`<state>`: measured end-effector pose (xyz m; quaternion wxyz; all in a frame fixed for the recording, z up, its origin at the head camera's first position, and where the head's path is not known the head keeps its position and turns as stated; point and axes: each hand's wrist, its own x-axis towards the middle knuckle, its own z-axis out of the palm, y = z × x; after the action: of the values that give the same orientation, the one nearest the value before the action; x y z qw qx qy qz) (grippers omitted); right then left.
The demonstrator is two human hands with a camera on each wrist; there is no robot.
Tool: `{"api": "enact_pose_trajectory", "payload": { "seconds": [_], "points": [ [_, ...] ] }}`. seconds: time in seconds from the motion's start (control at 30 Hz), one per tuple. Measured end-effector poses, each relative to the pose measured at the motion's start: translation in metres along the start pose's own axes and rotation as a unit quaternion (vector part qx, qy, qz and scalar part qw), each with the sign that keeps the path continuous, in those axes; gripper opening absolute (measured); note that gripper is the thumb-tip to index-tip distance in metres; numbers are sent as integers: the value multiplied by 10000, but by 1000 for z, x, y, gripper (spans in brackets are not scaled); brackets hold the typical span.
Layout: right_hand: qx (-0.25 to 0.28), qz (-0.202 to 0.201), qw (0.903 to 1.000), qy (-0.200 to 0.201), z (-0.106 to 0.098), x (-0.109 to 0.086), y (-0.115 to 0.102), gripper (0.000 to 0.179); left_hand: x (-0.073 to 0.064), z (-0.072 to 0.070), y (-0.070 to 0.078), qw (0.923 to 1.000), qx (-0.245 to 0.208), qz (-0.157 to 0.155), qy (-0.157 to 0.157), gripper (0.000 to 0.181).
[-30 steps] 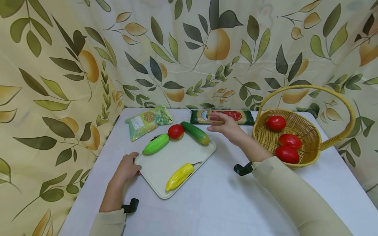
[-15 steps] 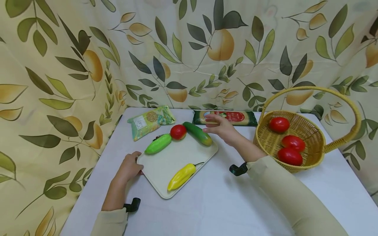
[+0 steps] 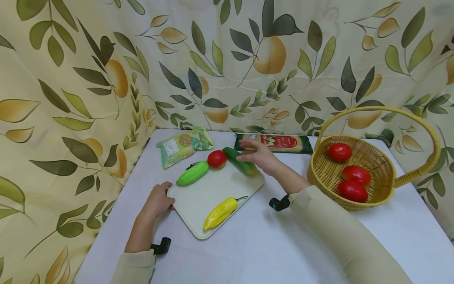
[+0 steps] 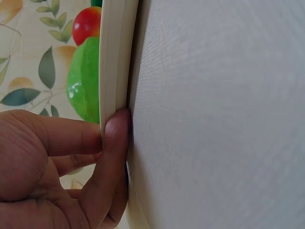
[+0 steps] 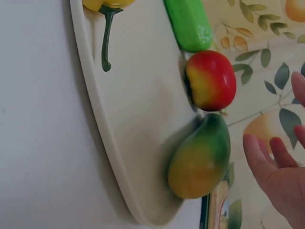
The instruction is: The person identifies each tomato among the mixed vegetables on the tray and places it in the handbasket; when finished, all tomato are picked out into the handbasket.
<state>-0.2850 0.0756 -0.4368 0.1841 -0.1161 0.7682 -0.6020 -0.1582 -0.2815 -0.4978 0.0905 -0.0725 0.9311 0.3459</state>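
My left hand (image 3: 159, 200) pinches the left corner of a cream tray (image 3: 220, 189); in the left wrist view its fingers (image 4: 71, 136) lie on both sides of the rim. My right hand (image 3: 260, 157) is raised with spread fingers over the far right corner, holding nothing. Below it lies a papaya-like green fruit (image 3: 244, 165) with a yellowish end (image 5: 190, 167). Beside that is a red apple with a yellow patch (image 5: 211, 80), then a bumpy light green vegetable (image 3: 193, 173). A yellow pepper (image 3: 220, 213) lies along the near right edge, its stem pointing away.
A yellow wicker basket (image 3: 319, 185) with a tall handle stands at right, with red tomato-like fruits (image 3: 339, 152) inside. Behind the tray lie a green-yellow snack packet (image 3: 184, 146) and a long dark green package (image 3: 291, 144). A leaf-patterned curtain (image 3: 220, 59) borders the white table (image 3: 248, 252).
My right hand has moved left, from beside the papaya-like fruit to over it. My left hand keeps its pinch on the tray. The head view has shifted slightly.
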Motion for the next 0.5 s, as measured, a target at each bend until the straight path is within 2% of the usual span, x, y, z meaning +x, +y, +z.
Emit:
{"api": "enact_pose_trajectory", "payload": {
  "seconds": [0.4,0.5],
  "points": [
    [-409,-55,9991,-61,20,15,3,63,0,1,1,9999,56,17,102,56],
    [-373,-86,9992,-100,24,19,4,64,0,1,0,9999,77,21,118,56]
  ]
}}
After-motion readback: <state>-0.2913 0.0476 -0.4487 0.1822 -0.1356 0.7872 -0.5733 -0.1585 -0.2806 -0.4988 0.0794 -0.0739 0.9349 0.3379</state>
